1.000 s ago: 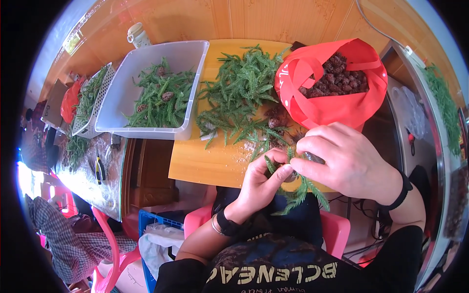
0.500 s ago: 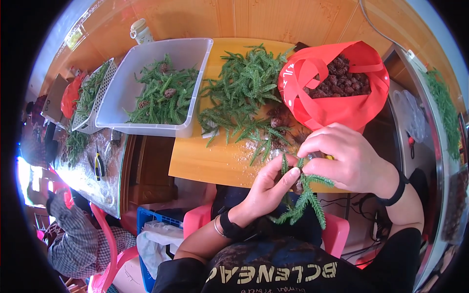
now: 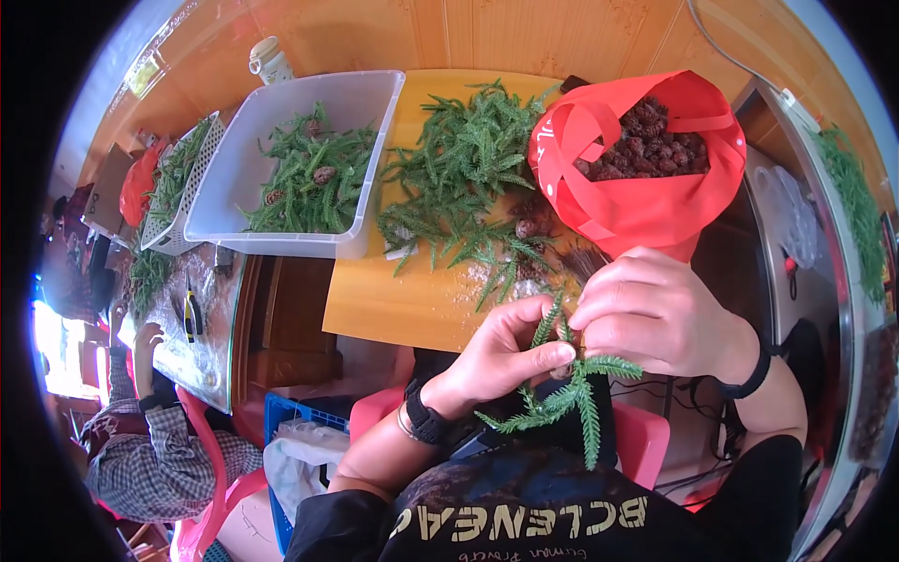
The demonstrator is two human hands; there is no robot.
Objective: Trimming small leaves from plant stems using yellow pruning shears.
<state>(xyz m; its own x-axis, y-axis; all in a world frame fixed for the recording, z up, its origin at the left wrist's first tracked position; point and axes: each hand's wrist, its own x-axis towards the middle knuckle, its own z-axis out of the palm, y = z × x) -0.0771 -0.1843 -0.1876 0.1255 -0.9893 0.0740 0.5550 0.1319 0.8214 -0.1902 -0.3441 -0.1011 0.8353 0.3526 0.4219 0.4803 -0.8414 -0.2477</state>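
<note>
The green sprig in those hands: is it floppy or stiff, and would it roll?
The green sprig is probably bendy but not limp: its shoots curve yet spread out in the air. It's likely light, since the left hand seems to pinch it between thumb and finger. It may not roll well, as its shoots stick out different ways.

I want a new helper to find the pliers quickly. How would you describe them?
Start at the large translucent bin and look to its lower left, at the shiny-topped side table. The pliers lie there, below the white perforated basket in the picture. Yellow-and-black handles set them apart from the green sprigs nearby.
</note>
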